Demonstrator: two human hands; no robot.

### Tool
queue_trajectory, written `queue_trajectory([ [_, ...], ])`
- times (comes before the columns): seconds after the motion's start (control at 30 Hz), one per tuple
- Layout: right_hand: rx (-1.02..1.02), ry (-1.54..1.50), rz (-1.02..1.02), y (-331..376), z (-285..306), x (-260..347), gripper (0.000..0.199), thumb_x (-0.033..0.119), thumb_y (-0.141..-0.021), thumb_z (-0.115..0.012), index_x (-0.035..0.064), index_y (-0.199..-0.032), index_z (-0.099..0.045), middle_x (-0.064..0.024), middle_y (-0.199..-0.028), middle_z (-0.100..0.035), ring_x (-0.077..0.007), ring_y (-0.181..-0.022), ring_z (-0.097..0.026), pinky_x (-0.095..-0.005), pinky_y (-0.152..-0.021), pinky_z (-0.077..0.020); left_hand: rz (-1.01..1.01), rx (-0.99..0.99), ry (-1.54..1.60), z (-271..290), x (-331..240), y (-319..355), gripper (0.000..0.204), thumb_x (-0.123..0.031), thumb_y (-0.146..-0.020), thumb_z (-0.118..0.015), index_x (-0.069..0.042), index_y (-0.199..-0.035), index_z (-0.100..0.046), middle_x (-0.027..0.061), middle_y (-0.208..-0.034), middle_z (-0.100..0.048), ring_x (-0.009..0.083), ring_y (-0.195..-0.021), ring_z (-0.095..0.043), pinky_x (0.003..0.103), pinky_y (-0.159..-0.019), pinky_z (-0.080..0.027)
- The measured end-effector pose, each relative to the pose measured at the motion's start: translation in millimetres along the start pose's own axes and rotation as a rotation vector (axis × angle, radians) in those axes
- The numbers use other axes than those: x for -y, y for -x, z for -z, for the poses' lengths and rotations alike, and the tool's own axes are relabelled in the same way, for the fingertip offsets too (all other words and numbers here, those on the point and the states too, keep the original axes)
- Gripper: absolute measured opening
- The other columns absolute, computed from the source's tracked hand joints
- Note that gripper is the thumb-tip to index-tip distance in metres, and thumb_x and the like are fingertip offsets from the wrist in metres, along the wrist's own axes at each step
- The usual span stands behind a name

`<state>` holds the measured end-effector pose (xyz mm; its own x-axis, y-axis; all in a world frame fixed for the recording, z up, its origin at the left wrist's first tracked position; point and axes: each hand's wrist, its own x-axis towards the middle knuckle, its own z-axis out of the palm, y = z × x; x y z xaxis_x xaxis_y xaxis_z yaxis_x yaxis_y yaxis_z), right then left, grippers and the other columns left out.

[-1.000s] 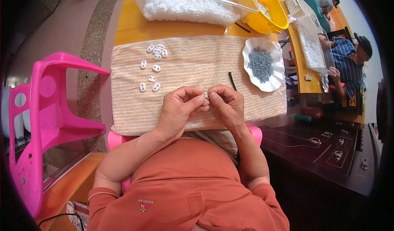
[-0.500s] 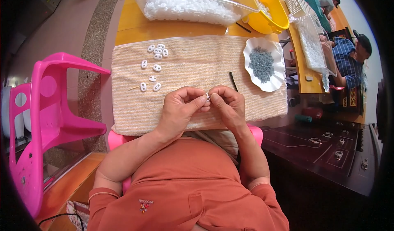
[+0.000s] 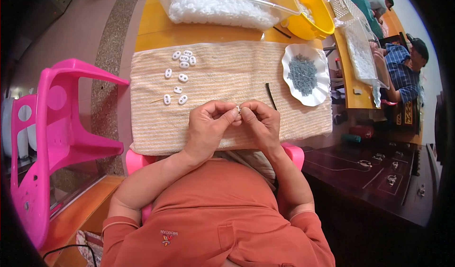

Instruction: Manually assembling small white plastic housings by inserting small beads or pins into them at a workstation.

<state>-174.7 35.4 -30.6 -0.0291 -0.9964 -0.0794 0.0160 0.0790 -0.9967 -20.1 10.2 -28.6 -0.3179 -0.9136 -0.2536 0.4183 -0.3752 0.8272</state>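
Note:
Over the front part of a striped towel (image 3: pixel 227 75), my left hand (image 3: pixel 210 124) and my right hand (image 3: pixel 261 123) meet fingertip to fingertip. Both are pinched on one small white plastic piece (image 3: pixel 239 110), mostly hidden by the fingers. To the left on the towel lie several white oval pieces with two dark holes (image 3: pixel 183 78), some clustered at the back. A thin wooden stick (image 3: pixel 155 100) lies beside the front ones. Right of my right hand is a narrow black strip (image 3: pixel 270 96). Farther right, a white scalloped dish (image 3: pixel 320 87) holds many small grey-blue pieces (image 3: pixel 302 74).
A clear bin (image 3: pixel 227 2) full of white pieces stands at the back, next to a yellow basin (image 3: pixel 310 29). A pink plastic chair (image 3: pixel 71 120) is at the left. On the right, a person in a checked shirt (image 3: pixel 399 68) sits by another table with a bin (image 3: pixel 362 53).
My hands stay together, with the white piece slightly shifted and more covered by the fingers. The whole view has moved a little; the things on the towel lie as before.

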Motion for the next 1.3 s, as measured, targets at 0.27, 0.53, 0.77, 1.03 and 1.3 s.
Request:
queue_trajectory([
  [0.27,-0.003,-0.111,-0.023,0,0,-1,0.013,0.011,-0.094,-0.057,-0.0018,-0.097,-0.061,-0.0005,-0.087,-0.064,-0.0049,-0.079,-0.057,-0.0187,-0.071,-0.0463,0.025,0.038,0.002,0,-6,0,0.016,-0.006,-0.088,-0.064,0.006,-0.099,-0.063,0.0088,-0.086,-0.067,0.0114,-0.077,-0.064,0.022,-0.072,-0.054],
  [0.53,0.005,-0.086,0.001,0,-1,0,0.011,0.009,-0.094,-0.058,-0.0019,-0.095,-0.062,-0.0011,-0.086,-0.063,-0.0052,-0.079,-0.057,-0.0189,-0.07,-0.0469,0.004,0.056,-0.047,3,-2,-1,0.015,-0.005,-0.089,-0.062,0.007,-0.099,-0.063,0.0089,-0.087,-0.067,0.0112,-0.078,-0.064,0.022,-0.072,-0.054],
  [0.77,-0.013,0.0,0.023,-2,1,-2,0.011,0.009,-0.092,-0.06,-0.0015,-0.092,-0.064,-0.0021,-0.086,-0.065,-0.0058,-0.079,-0.059,-0.0197,-0.071,-0.0485,-0.02,0.037,-0.098,3,0,-2,0.015,-0.005,-0.089,-0.062,0.006,-0.099,-0.064,0.0081,-0.087,-0.067,0.0104,-0.078,-0.064,0.022,-0.072,-0.053],
  [1.03,0.031,-0.164,-0.053,-4,6,0,0.018,0.013,-0.093,-0.059,-0.0028,-0.101,-0.064,-0.0045,-0.09,-0.067,-0.0087,-0.082,-0.061,-0.0219,-0.074,-0.0492,0.033,0.044,0.037,2,-3,-3,0.016,-0.005,-0.089,-0.062,0.006,-0.1,-0.063,0.009,-0.087,-0.067,0.0113,-0.077,-0.064,0.023,-0.073,-0.054],
  [1.3,0.041,-0.26,-0.071,-4,11,-6,0.019,0.01,-0.094,-0.057,-0.0037,-0.106,-0.062,-0.0073,-0.095,-0.067,-0.0114,-0.086,-0.062,-0.0247,-0.079,-0.0501,0.062,0.042,0.092,0,-7,-4,0.015,-0.004,-0.089,-0.062,0.006,-0.1,-0.063,0.0096,-0.089,-0.067,0.0122,-0.079,-0.064,0.024,-0.074,-0.055],
])
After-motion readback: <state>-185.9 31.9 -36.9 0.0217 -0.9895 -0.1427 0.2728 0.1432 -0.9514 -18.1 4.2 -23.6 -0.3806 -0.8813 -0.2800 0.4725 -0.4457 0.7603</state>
